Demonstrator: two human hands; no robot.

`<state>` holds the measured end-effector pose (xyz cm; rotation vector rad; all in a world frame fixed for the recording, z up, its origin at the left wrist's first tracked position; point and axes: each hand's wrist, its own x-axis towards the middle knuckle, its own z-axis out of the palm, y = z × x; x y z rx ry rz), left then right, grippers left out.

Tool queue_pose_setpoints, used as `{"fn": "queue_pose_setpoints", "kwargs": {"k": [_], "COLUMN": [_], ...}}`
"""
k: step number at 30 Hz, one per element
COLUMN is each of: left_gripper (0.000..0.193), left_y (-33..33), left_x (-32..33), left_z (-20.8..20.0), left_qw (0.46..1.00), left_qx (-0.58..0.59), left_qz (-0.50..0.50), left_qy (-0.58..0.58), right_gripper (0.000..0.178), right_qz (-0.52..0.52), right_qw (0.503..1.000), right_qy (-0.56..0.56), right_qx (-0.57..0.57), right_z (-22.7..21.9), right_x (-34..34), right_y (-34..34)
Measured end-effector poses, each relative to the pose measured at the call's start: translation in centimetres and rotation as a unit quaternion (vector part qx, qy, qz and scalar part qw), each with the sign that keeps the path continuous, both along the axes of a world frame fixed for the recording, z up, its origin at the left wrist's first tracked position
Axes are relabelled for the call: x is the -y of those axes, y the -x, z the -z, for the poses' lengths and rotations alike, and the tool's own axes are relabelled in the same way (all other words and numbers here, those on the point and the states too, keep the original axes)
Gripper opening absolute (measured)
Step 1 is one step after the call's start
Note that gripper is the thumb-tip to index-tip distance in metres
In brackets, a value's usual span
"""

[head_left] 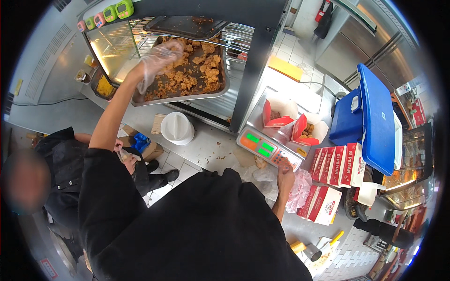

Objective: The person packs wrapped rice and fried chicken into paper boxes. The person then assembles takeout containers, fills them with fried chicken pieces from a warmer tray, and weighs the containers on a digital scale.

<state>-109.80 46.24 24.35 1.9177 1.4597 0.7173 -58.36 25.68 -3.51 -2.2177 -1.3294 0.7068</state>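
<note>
My left hand [160, 58], in a clear plastic glove, reaches over a dark metal tray [226, 86] of fried chicken pieces [187, 82] and crumbs. Its fingers are curled at the tray's far left; what is in them, if anything, is hidden. My bare right hand [285, 174] is at the keypad of a digital scale [268, 149] with lit green displays. A fingertip touches the keys and the other fingers are folded in, holding nothing. On the scale's plate stand two open red-and-white paper boxes [280, 121], with brown food inside.
The tray juts from a heated display case [236, 103]. A white lidded tub [177, 128] stands near it. Stacked red-and-white boxes [335, 164], a pink plastic bag [300, 189] and a blue cooler [346, 117] are right of the scale. Another person [70, 164] works at left.
</note>
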Motion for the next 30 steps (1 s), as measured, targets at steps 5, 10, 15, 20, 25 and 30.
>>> {"fn": "queue_pose_setpoints", "kwargs": {"k": [5, 10, 15, 20, 25, 30], "left_gripper": [0.016, 0.017, 0.022, 0.019, 0.026, 0.034], "left_y": [-5.2, -11.7, -19.8, -28.1, -29.7, -35.2], "left_x": [5.9, 8.0, 6.5, 2.4, -5.3, -7.9], "left_z": [-5.0, -6.6, -3.4, 0.0, 9.2, 11.0], "left_qw": [0.988, 0.966, 0.933, 0.935, 0.964, 0.889], "left_qx": [0.096, 0.246, 0.320, 0.279, 0.076, -0.350], "left_qz": [-0.102, 0.056, 0.166, 0.081, 0.231, 0.294], "left_qy": [0.066, 0.059, 0.003, 0.205, 0.110, 0.014], "right_gripper": [0.054, 0.057, 0.063, 0.067, 0.068, 0.067], "right_qz": [0.006, -0.025, -0.032, -0.063, -0.074, -0.081], "right_qw": [1.000, 1.000, 0.999, 0.997, 0.992, 0.989], "right_qy": [0.017, 0.005, -0.006, 0.001, -0.003, -0.035], "right_qx": [-0.007, 0.009, 0.003, -0.054, -0.104, -0.117], "right_z": [0.5, 1.7, 2.0, 0.8, 1.6, 2.8], "right_x": [0.3, -0.2, 0.5, 1.0, 1.2, 1.8], "right_y": [-0.2, -0.5, -1.4, -2.2, -3.5, -4.7]}}
